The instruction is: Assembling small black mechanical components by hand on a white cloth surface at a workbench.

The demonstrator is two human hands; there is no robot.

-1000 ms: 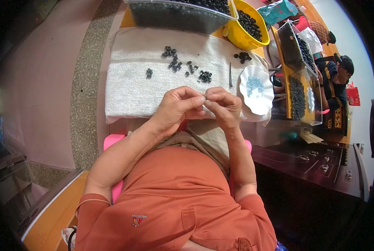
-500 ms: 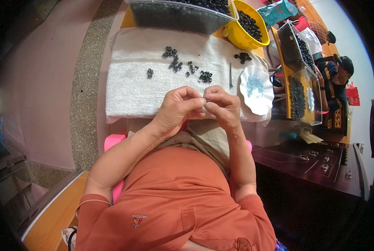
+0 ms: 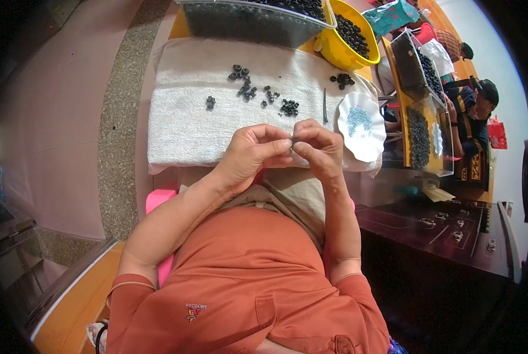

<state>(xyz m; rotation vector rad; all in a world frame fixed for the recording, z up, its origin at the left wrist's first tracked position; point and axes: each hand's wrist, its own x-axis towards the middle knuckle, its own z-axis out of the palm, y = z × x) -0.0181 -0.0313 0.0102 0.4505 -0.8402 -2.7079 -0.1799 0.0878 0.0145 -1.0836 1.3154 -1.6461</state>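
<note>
My left hand point(image 3: 253, 152) and my right hand point(image 3: 323, 154) meet fingertip to fingertip above the near edge of a white towel point(image 3: 184, 138). Both pinch a small dark piece point(image 3: 293, 140), mostly hidden by the fingers, so its exact kind is unclear. Beyond the hands lie little groups of small black rubber-like parts: a tight heap point(image 3: 289, 107), a trail with larger rings point(image 3: 247, 91) and a small cluster point(image 3: 210, 102) to the left. Right of them rest thin dark tweezers point(image 3: 325, 105). Near my right hand sits a white scalloped dish point(image 3: 367, 152) with tiny pale-blue bits point(image 3: 358, 121) inside.
A clear bin point(image 3: 246, 29) of black parts and a yellow bucket point(image 3: 332, 52), also holding black parts, stand at the far edge. Black rings point(image 3: 342, 80) lie near the bucket. At right, a person point(image 3: 473, 109) sits by another table with clear boxes point(image 3: 419, 138).
My joined fingertips have shifted slightly right, and more of the small dark piece shows between them. The things on the towel stay in place.
</note>
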